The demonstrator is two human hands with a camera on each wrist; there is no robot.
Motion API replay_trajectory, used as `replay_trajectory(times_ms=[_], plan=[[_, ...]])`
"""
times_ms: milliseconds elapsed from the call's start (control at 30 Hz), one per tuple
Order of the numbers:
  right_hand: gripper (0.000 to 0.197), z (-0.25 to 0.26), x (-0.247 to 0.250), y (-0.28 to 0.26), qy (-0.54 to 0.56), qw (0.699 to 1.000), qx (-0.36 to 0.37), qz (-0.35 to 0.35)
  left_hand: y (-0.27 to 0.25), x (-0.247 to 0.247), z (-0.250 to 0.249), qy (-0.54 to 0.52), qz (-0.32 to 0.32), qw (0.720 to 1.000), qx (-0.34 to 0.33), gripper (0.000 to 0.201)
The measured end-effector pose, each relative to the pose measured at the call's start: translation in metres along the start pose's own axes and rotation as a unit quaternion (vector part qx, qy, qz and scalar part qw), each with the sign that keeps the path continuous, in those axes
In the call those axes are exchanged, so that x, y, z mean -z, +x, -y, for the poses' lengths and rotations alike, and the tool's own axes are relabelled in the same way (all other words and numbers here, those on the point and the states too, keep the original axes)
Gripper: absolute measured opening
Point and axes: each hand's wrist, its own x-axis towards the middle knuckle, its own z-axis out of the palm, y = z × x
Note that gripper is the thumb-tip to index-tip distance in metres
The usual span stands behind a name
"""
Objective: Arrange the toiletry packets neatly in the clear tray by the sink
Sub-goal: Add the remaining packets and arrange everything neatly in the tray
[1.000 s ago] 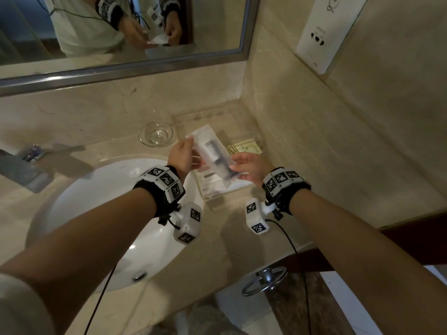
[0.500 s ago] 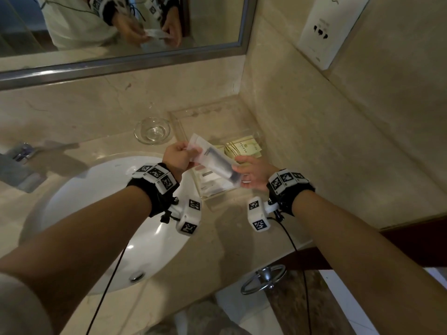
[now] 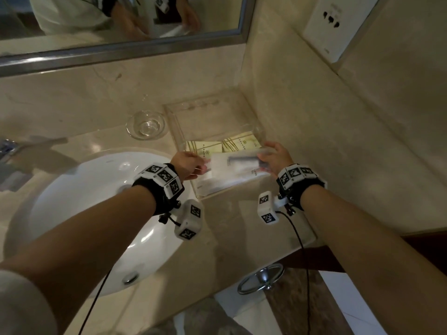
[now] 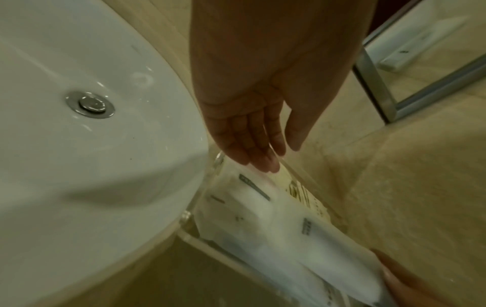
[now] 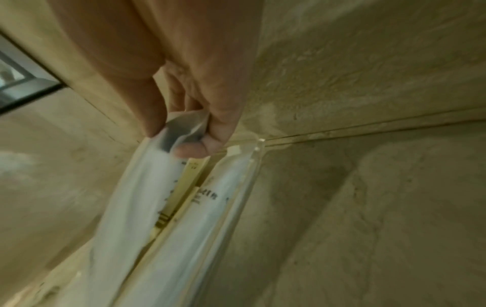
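A clear tray [image 3: 212, 110] sits in the counter corner and holds two yellow packets [image 3: 242, 142] at its middle. A flat white packet [image 3: 217, 186] lies at its front. Above that one, a white packet with a dark item inside [image 3: 238, 164] lies crosswise between both hands. My right hand [image 3: 263, 159] pinches its right end between thumb and fingers [image 5: 189, 149]. My left hand [image 3: 203, 164] has straight fingers, and its fingertips [image 4: 265, 164] touch the packet's left end [image 4: 263, 187]. The thumb stands apart.
A small glass dish [image 3: 146, 125] stands left of the tray. The white sink basin [image 3: 84, 201] lies under my left arm, with the faucet [image 3: 9, 151] at far left. The stone wall [image 3: 338, 141] runs close along the tray's right side. A socket plate [image 3: 338, 25] is on it.
The held packet turned from slanted to crosswise and came down low over the tray's front. My left fingers went from gripping its end to lying straight against it.
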Motion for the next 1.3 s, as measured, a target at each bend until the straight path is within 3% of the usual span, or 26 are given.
replay_trajectory(times_ms=[233,367,500,700,867,967,1100,1200,1300], plan=[[0.05,-0.006,0.001,0.026,-0.1,0.994,0.033,-0.04,0.014,0.011,0.002,0.02,-0.011,1.0,0.001,0.005],[0.043,-0.008,-0.004,0.032,-0.172,0.981,0.052,-0.07,0.02,0.006,0.007,0.132,0.026,0.989,-0.068,0.019],[0.044,-0.013,-0.005,0.039,-0.177,0.978,0.054,-0.099,0.019,0.001,0.012,0.325,0.077,0.932,-0.142,0.028],[0.061,-0.023,-0.016,0.038,-0.286,0.95,0.099,-0.073,0.027,-0.003,0.02,0.456,0.022,0.875,-0.162,0.06],[0.051,-0.03,-0.026,0.036,-0.447,0.878,0.135,-0.103,0.027,-0.006,0.024,0.547,0.013,0.815,-0.19,0.066],[0.042,-0.029,-0.026,0.038,-0.508,0.842,0.147,-0.109,0.027,-0.006,0.025,0.556,0.009,0.81,-0.189,0.066],[0.037,-0.025,-0.02,0.038,-0.53,0.831,0.136,-0.102,0.028,-0.007,0.021,0.57,0.017,0.8,-0.185,0.067],[0.034,-0.021,-0.02,0.034,-0.513,0.836,0.16,-0.109,0.027,-0.005,0.019,0.56,0.021,0.806,-0.188,0.065],[0.029,-0.016,-0.028,0.031,-0.433,0.87,0.221,-0.084,0.024,-0.001,0.018,0.53,0.0,0.826,-0.192,0.052]])
